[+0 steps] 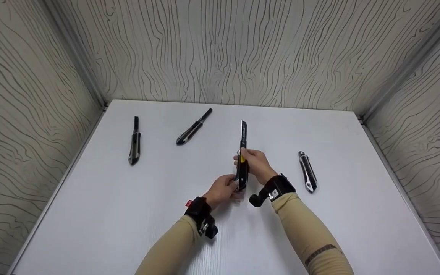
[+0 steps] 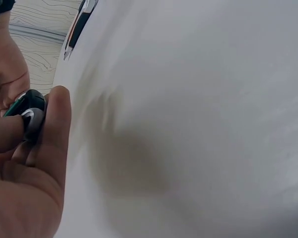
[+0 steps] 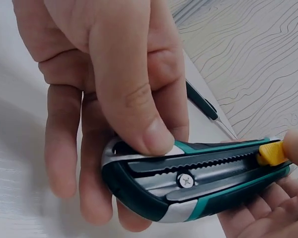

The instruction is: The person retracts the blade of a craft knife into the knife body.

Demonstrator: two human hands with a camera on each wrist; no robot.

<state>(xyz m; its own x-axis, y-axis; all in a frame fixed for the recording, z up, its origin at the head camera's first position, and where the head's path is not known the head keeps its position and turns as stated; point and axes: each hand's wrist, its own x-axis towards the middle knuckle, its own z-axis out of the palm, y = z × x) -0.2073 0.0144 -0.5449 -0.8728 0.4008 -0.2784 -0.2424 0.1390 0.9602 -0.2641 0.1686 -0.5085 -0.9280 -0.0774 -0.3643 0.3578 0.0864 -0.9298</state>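
Both hands hold one utility knife point(image 1: 242, 173) above the white table, its long dark blade point(image 1: 244, 130) extended and pointing toward the back wall. My left hand point(image 1: 221, 190) pinches the rear end of the handle between thumb and fingers. Further up, the right hand point(image 1: 259, 164) grips the handle near the blade end, its thumb at the yellow slider point(image 3: 272, 153). In the right wrist view the green, black and silver handle point(image 3: 188, 207) shows its toothed slot and a screw. Only the knife's butt point(image 2: 35, 103) shows in the left wrist view.
On the white table point(image 1: 136, 214) lie three more utility knives: one at the left point(image 1: 135, 143), one at the back point(image 1: 193, 130), both with blades out, and one at the right point(image 1: 308, 172) with no blade visible. Wood-patterned walls point(image 1: 220, 49) enclose the back and sides.
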